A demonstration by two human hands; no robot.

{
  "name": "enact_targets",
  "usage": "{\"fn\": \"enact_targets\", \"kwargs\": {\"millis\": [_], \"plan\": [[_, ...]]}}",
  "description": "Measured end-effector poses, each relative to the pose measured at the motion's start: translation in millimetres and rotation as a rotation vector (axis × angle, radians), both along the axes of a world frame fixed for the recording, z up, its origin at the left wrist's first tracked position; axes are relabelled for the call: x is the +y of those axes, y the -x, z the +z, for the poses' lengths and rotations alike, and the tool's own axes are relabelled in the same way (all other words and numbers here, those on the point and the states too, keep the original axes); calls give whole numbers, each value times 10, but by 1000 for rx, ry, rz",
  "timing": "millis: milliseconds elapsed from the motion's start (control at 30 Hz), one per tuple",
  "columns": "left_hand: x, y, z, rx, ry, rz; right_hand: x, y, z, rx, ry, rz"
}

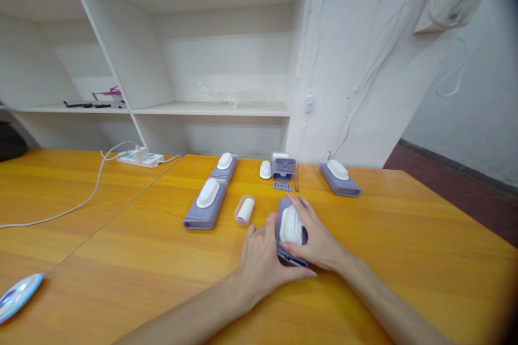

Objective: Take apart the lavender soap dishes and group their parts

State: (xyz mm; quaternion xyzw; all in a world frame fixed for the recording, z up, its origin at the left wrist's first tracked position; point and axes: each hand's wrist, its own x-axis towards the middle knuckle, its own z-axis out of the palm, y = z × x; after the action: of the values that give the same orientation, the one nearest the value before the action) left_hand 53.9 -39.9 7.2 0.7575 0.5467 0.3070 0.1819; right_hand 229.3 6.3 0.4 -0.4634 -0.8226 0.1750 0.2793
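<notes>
In front of me on the table lies a purple box (284, 212). A white oval ribbed piece (291, 225) sits on its top. My left hand (263, 261) grips the box from its left side, with the thumb stretched along the near end, where a dark gap shows. From the right, my right hand (319, 240) closes thumb and fingers around the white ribbed piece. Just left of the box is a small translucent cup (238, 210) with a white roll (245, 210) in it. My hands hide parts of the box's sides.
Two purple boxes with white tops (202, 210) stand end to end at left; another purple box (340, 183) is at right. Behind my hands lie purple parts (283, 170), a spring (296, 178) and a white brush head (265, 170). A power strip (141, 157) trails a cable.
</notes>
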Motion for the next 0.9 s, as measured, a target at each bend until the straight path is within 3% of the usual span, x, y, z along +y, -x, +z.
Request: {"fn": "enact_targets", "kwargs": {"millis": [133, 300, 500, 633, 900], "plan": [[86, 91, 82, -70, 132, -137, -20, -123, -116, 123, 91, 5], [298, 250, 204, -97, 56, -352, -96, -237, -59, 73, 134, 73], [533, 337, 150, -19, 195, -514, -138, -313, -59, 57, 167, 116], [593, 308, 122, 0, 232, -542, -155, -349, -70, 75, 174, 131], [671, 324, 222, -82, 237, -588, -139, -351, -12, 167, 249, 57]]}}
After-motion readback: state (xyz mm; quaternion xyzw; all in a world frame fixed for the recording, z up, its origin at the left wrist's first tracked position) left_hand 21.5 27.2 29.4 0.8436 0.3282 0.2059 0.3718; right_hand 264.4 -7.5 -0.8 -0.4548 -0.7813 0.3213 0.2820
